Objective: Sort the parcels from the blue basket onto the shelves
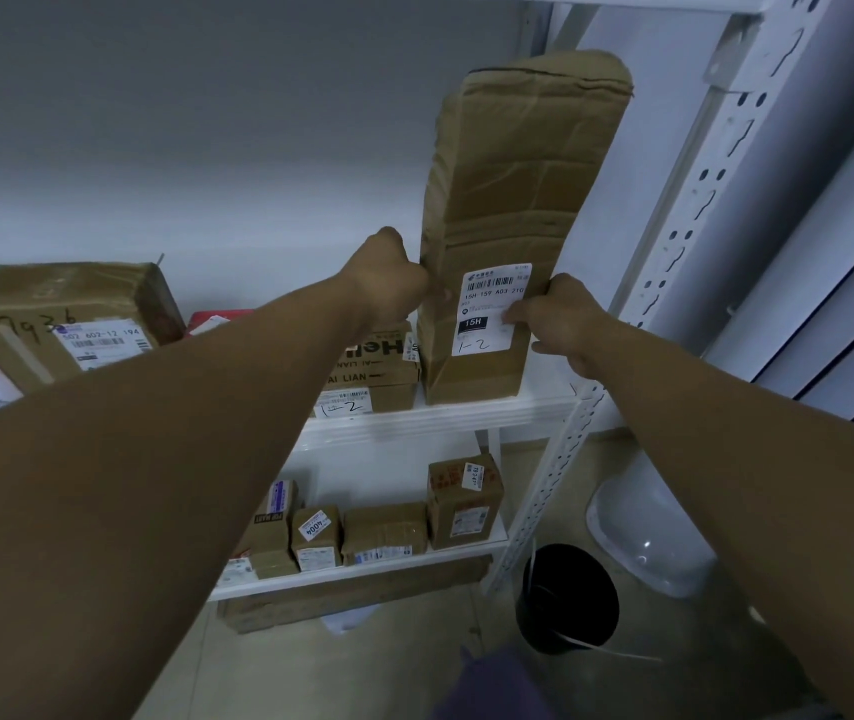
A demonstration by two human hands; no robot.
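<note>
We face white steel shelving against a grey wall. The shelf board [466, 410] directly under the grip carries the load. The tall cardboard parcel [513, 200] stands upright on this board, with its base just below the grip and most of its length above it. The left hand [388, 283] grips the parcel's left edge with curled fingers. The right hand [565, 324] pinches the right edge, with the thumb on the shipping label [492, 304] and the fingers hidden behind. The blue basket is not in view.

Hazards, as we judge them:

- Tipping. Both hands hold low, so most of the parcel rises above the grip. If we release before the base sits flat, the top may swing forward off the board.
- Buckling. The cardboard is creased and dented above the grip. Side pressure may fold it.
- Pinching. The stacked cartons [378, 371] sit just left of the grip. Sliding the parcel that way may trap the left fingers.
- Snagging. The perforated upright [674, 241] stands near the right of the grip. A slide that way may catch the parcel's corner.
- Drop zone. A black bucket [567, 597] stands on the floor well below the grip.
</note>
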